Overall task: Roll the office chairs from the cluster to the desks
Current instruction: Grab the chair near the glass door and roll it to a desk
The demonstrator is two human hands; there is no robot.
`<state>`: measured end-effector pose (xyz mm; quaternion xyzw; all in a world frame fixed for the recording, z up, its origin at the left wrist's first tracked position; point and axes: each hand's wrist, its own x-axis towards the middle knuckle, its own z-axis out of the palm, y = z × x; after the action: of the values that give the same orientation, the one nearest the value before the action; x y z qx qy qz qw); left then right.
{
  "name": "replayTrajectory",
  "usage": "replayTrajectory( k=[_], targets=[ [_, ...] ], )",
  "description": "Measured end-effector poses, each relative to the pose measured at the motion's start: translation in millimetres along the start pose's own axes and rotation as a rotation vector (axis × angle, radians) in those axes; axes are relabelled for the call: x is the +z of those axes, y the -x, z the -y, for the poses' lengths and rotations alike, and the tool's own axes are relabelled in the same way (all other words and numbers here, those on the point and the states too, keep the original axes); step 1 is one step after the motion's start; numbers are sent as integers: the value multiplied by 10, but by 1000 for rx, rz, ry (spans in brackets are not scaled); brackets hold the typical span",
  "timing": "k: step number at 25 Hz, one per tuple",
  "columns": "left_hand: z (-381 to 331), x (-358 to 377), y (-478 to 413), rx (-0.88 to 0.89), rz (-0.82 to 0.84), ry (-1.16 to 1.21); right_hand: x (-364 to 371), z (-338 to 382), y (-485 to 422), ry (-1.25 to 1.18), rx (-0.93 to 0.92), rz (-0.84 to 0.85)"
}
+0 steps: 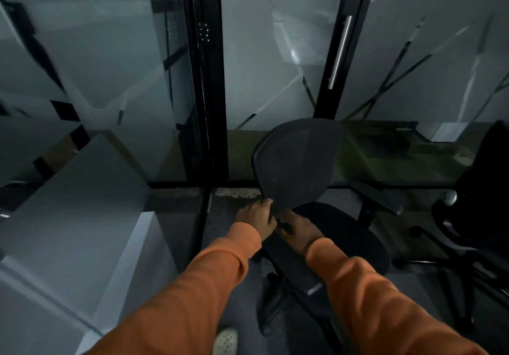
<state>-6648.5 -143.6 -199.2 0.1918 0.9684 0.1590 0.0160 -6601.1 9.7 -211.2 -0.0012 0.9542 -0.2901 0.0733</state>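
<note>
Dark floor [220,218] bears near chair [297,161], right chair [479,189], white cabinet [82,217], shoe [225,341].

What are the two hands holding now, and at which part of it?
The office chair, at the bottom of its backrest: the left hand grips the lower edge; the right hand appears to grip the joint beside it.

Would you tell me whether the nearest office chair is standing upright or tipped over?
Upright: the chair has its seat roughly level above the base legs on the floor, and its backrest rises behind.
</note>
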Motion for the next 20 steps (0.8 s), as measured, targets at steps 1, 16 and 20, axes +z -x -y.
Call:
replayTrajectory(
  k=[1,16,20],
  targets=[
    [103,22,-178,-41,-1,24,29,-5,-180,6,28,32],
    [987,97,-2840,-92,133,506,-237,289,-2098,-73,368,65],
    [916,238,-2755,-100,74,521,-283,305,-2278,-33,383,-33]
  ],
)
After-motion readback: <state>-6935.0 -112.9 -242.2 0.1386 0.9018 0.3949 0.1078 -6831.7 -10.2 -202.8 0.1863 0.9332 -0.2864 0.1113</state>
